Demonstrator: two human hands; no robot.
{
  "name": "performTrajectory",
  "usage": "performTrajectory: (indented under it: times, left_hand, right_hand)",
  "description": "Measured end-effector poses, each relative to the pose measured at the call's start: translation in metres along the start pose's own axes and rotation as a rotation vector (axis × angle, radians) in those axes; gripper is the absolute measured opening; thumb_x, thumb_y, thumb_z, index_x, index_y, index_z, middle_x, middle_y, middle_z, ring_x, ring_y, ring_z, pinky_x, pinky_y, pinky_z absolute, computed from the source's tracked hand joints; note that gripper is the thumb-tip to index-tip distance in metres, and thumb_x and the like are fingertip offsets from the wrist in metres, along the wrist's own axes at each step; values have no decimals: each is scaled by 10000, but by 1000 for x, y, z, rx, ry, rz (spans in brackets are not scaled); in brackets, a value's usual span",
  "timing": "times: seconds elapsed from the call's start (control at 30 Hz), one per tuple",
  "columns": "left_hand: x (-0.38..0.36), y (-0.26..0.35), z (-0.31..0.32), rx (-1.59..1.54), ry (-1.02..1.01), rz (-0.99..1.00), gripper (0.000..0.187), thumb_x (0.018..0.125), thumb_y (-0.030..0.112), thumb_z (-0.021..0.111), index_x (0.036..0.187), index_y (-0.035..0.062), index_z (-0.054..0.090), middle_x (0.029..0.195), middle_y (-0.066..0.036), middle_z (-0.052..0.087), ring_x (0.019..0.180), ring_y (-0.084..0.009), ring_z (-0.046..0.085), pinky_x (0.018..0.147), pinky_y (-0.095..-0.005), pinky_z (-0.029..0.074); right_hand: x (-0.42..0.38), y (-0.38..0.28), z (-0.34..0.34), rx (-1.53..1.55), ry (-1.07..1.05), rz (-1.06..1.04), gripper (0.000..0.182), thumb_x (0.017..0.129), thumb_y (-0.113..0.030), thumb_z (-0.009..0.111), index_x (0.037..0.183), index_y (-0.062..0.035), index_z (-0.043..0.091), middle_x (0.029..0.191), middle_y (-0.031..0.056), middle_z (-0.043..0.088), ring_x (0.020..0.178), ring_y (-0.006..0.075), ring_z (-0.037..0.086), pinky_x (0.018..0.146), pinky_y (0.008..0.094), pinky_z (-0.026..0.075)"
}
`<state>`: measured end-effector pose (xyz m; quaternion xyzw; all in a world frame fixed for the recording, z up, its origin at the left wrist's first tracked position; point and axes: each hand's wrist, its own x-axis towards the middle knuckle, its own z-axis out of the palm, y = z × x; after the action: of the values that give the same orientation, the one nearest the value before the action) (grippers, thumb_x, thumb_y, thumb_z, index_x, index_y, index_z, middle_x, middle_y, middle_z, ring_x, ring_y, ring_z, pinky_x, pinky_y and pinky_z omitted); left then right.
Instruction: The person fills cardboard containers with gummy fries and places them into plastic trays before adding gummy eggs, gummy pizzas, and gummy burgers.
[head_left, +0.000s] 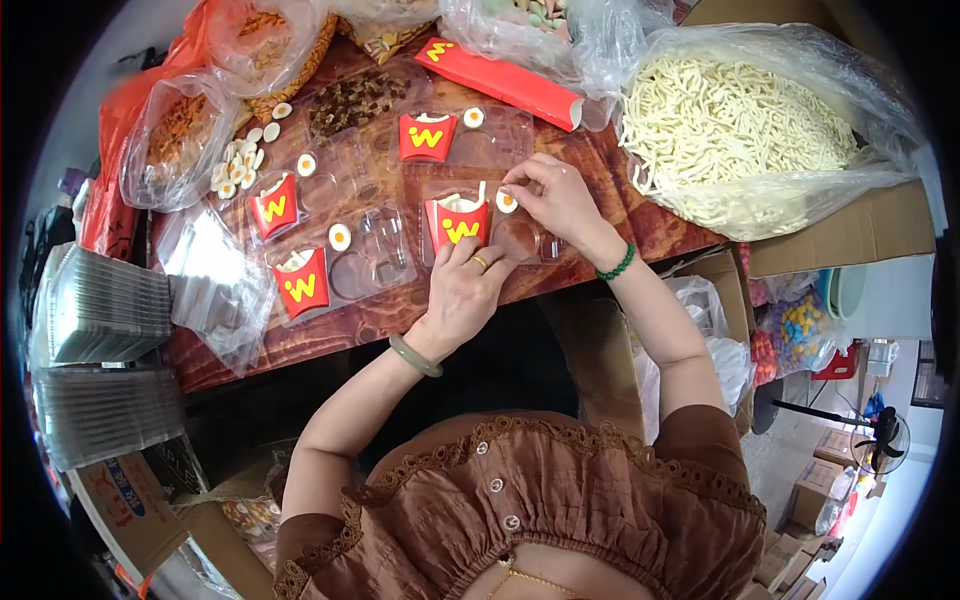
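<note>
Egg [507, 203] is over the clear tray [530, 243], just beside the red box [458, 217]. The right hand [560, 203] pinches its edge with finger and thumb. The left hand [466, 285] rests loose, bent fingers on the box's low end.

**Dressed in Brown, Touched with Green**

We wear a gathered brown blouse [590, 500] with scalloped trim [610, 438], short sleeves [708, 435], round buttons [497, 485]. We have a gold necklace [512, 572], a ring [480, 261] on our left hand [466, 292], a pale green bangle [415, 356] and a green beaded bracelet [616, 263].
</note>
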<state>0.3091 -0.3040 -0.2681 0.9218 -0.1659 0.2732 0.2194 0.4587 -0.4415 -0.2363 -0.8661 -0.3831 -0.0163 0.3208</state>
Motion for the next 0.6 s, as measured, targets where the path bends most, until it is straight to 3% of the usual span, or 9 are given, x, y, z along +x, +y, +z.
performTrajectory:
  times: [0.1,0.17,0.4,0.6]
  left_hand:
    - [4,2,-10,-16,88,-61,190,712,76,633,901,76,661,1014,-67,619,988,-265,538,811,-385,405]
    - [2,-4,-14,-18,108,-125,194,730,105,672,921,70,663,1092,-100,605,1084,-334,515,867,-444,391]
    - [-8,-10,-7,18,93,-142,214,711,116,693,920,77,667,1078,-105,608,1079,-326,521,886,-448,387]
    - [-7,-10,-8,-10,103,-162,235,702,122,696,931,79,666,1069,-102,610,1084,-314,521,880,-443,388]
  right_hand:
    - [1,-10,2,188,-91,121,133,808,-141,644,904,-51,659,831,100,601,768,264,606,674,351,488]
    - [3,-10,11,82,-104,-59,134,818,-126,625,928,-55,657,852,97,604,770,275,602,681,356,487]
    - [17,-29,8,-255,-351,-159,163,851,-208,572,942,-100,654,844,117,650,800,306,632,651,417,502]
    - [25,-41,4,-186,-393,-79,193,847,-215,571,983,-93,633,784,126,655,741,340,632,624,412,506]
